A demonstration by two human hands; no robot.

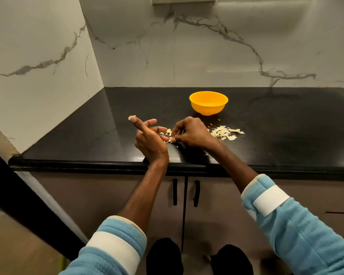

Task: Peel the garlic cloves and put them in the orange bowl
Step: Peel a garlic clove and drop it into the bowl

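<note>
The right hand is curled, its fingertips pinched on a garlic clove, which is held low over the black countertop between the two hands. The left hand is set against the clove from the other side, with the index finger raised straight and a scrap of skin stuck at its tip. Whether its thumb pins the clove cannot be told.

Judgement: peeling is in hand. The skin is best lifted from one end by a nail and drawn off in strips while the clove is turned, with loose scraps shed before transfer.

Count:
- One clove is seen, in the hands.
- Two lots of garlic skins are noted: a small scatter just beyond the hands and a larger heap to the right.
- One orange bowl stands beyond the hands, apart from them. No cloves can be made out inside it.
- Two cabinet handles are seen below the counter edge.
</note>
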